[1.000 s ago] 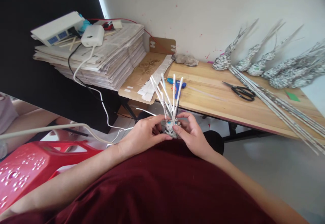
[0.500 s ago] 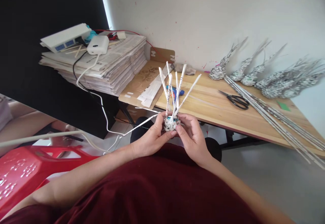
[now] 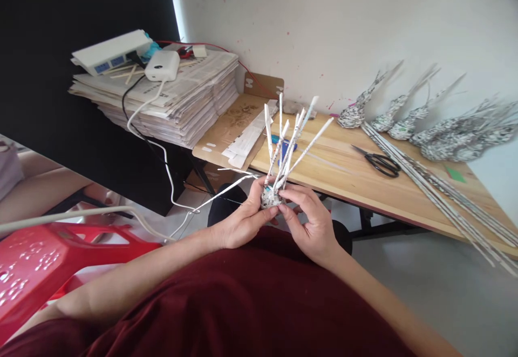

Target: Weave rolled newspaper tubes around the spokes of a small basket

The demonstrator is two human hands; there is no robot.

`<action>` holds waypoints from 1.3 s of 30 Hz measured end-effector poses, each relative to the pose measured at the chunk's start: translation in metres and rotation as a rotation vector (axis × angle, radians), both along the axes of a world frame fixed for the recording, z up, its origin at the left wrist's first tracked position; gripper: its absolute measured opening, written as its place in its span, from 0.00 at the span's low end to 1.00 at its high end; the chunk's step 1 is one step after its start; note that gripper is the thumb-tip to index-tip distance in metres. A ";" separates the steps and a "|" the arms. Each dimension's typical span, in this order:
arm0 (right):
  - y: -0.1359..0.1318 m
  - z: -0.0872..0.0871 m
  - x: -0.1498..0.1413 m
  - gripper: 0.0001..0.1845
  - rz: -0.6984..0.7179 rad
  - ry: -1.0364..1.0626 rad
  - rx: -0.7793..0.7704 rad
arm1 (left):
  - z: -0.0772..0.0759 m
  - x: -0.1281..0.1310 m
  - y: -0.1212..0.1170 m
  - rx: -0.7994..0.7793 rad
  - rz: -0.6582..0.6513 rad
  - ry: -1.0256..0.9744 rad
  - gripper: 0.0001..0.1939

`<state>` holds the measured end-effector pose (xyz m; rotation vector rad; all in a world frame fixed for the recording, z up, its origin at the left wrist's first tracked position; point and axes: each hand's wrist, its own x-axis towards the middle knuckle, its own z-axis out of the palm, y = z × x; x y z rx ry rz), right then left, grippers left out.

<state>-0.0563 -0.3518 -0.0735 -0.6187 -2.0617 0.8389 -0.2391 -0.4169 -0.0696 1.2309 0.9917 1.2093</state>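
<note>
Between my hands, above my lap, is a small woven paper basket (image 3: 270, 197) with several rolled-paper stakes (image 3: 288, 154) standing up and fanning out of it. My left hand (image 3: 245, 213) is closed around its left side, thumb across the front. On the right side, my right hand (image 3: 311, 219) pinches the basket's edge between thumb and fingers. A long thin paper strand (image 3: 232, 187) runs out leftward past my left hand. Part of the basket's wall is hidden by my fingers.
Black scissors (image 3: 382, 163) and long paper rods (image 3: 429, 184) lie on the wooden table (image 3: 335, 154). Several woven paper pieces (image 3: 352, 113) stand by the wall. A newspaper stack (image 3: 194, 98) bears a white power bank (image 3: 162, 66). A red stool (image 3: 44, 260) and a person's leg (image 3: 32, 184) are at left.
The basket has tilted and turned a little, so its stakes lean further right. My right fingers have shifted slightly along its right side. The whole view has moved slightly.
</note>
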 end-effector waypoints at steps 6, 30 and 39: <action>-0.003 0.000 0.001 0.18 0.007 0.004 -0.020 | 0.004 0.001 0.000 0.019 0.080 0.111 0.23; 0.001 0.030 -0.005 0.16 -0.067 0.088 -0.586 | -0.002 -0.005 0.003 0.277 0.156 0.643 0.11; 0.007 0.029 -0.011 0.19 -0.043 0.141 -0.709 | -0.002 -0.006 0.004 0.372 0.169 0.683 0.13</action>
